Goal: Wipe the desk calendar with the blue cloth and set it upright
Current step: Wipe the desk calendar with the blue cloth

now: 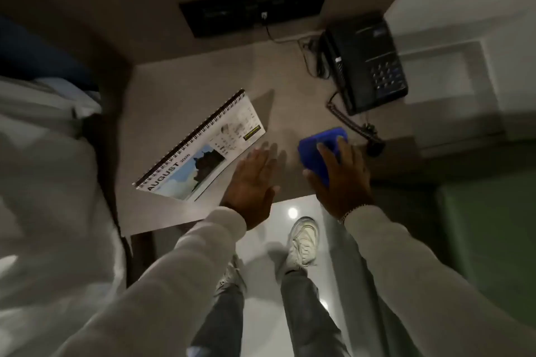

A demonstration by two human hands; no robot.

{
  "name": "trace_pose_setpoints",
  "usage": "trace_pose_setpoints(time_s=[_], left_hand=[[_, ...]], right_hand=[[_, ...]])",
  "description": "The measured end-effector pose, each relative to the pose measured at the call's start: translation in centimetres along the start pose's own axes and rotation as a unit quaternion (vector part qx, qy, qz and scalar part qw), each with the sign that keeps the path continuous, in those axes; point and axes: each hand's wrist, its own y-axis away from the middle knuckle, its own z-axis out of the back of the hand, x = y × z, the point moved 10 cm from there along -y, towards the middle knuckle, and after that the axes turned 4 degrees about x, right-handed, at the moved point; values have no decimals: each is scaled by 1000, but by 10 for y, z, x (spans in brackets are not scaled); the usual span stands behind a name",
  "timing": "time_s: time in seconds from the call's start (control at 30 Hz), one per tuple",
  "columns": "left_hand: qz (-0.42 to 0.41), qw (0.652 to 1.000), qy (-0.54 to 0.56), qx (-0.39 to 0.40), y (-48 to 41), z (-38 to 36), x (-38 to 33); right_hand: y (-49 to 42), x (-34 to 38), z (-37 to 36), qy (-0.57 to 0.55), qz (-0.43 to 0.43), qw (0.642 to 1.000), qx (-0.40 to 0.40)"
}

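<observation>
The desk calendar (200, 145) lies flat on the beige desk (162, 101), spiral edge to the upper left, showing an AUGUST page with a sky picture. My left hand (251, 180) hovers just right of its lower corner, fingers spread and blurred, holding nothing. The folded blue cloth (320, 148) lies on the desk further right. My right hand (338, 174) rests on top of it with fingers curled over it.
A black desk phone (365, 64) with a coiled cord (348, 122) sits at the back right. A dark socket panel (255, 6) is on the wall behind. White bedding (43, 182) lies to the left. The desk's front edge runs just under my wrists.
</observation>
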Motion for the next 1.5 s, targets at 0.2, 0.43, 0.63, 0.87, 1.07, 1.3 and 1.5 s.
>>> trace_pose_setpoints(time_s=[0.2, 0.43, 0.63, 0.87, 1.07, 1.3, 1.5], left_hand=[[-23, 990, -133, -43, -5, -48, 23], [-13, 985, -168, -33, -9, -54, 26], [-47, 995, -74, -56, 23, 11, 3], [-97, 978, -162, -88, 61, 106, -3], [-116, 947, -299, -3, 34, 139, 39], [-165, 940, -299, 21, 22, 135, 48], [-181, 949, -255, 32, 18, 130, 50]], right_hand=[[-8, -9, -35, 47, -21, 996, -77], [-19, -7, -27, 41, -4, 990, -133], [-11, -8, -12, -88, 12, 987, -132], [47, 49, -6, -303, 28, 926, -225], [60, 91, -35, -490, -33, 834, -252], [38, 121, -67, -669, -117, 693, -242], [-1, 160, -46, -680, -58, 689, -243]])
